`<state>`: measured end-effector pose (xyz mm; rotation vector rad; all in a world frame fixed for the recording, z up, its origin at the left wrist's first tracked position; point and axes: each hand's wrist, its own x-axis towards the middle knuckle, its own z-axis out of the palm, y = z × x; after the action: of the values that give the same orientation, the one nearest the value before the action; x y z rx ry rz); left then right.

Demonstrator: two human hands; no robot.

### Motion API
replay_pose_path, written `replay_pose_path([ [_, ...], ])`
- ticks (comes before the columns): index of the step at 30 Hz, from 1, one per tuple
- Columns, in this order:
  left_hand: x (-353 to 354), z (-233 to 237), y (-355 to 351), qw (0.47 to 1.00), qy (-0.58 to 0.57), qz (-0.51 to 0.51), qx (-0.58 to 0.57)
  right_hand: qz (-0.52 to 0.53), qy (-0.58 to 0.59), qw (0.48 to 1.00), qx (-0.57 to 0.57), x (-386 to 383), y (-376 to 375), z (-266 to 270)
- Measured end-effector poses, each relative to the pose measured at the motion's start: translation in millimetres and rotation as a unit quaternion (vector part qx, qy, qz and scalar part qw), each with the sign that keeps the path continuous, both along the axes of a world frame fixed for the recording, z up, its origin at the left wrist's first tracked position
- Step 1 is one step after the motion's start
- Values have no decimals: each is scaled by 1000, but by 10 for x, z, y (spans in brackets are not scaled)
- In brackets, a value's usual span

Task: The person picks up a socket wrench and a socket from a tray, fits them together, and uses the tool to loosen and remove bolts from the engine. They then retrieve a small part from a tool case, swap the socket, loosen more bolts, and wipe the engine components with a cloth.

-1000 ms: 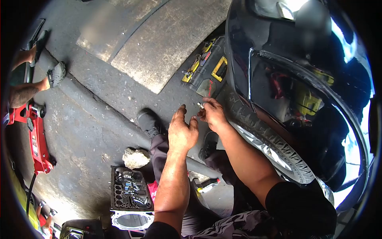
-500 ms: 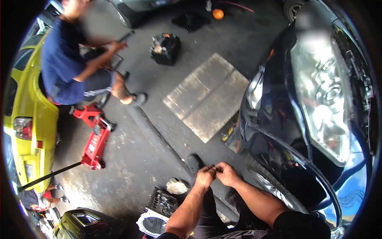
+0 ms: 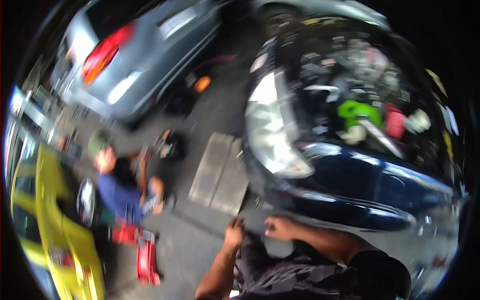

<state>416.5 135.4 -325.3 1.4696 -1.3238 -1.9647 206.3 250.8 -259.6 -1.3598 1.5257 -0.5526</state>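
Note:
My left hand (image 3: pixel 235 231) is in front of my body at the lower middle, its fingers curled in; blur hides what they hold, if anything. To its right is my right hand (image 3: pixel 280 228), fingers loosely bent and apart, with nothing visible in them. A gap separates the two hands. Just beyond them a worn wooden board (image 3: pixel 212 172) lies on the floor. The dark blue car (image 3: pixel 350 170) stands close to my right hand, its hood up and engine bay showing. A bright green object (image 3: pixel 360 114) and a red one (image 3: pixel 395 120) are in that bay.
A person in a blue shirt (image 3: pixel 117 195) sits low at the left, beside a red floor jack (image 3: pixel 146 260). The yellow car (image 3: pixel 65 225) is at the far left, a silver car (image 3: pixel 145 60) behind. A black battery-like box (image 3: pixel 170 145) stands on the floor.
My hands, together before, are now apart. My view has swung right and up, bringing the dark car's engine bay and the silver car into sight.

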Motion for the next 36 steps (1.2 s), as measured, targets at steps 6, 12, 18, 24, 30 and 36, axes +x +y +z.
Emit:
replay_pose_path([
  [6, -640, 640, -415, 996, 62, 55, 28, -79, 36, 996, -29, -920, 575, 1252],
  [12, -1401, 1530, -423, 985, 156, 45, -59, -169, 17, 979, -116, -1831, 1590, 2215],
  [18, -2336, 2409, 119, 956, 275, 34, -99, -291, 121, 924, -217, -2913, 2584, 3136],
  [24, -2993, 2895, 415, 933, 334, -39, -126, -247, 288, 897, -225, -3758, 2717, 3563],
  [30, -3554, 2913, -222, 928, 257, -89, -254, -106, 360, 917, -137, -4081, 2154, 3931],
  [36, -4213, 2496, -1073, 848, 152, -187, -471, -82, 457, 880, -94, -4520, 1077, 3852],
])
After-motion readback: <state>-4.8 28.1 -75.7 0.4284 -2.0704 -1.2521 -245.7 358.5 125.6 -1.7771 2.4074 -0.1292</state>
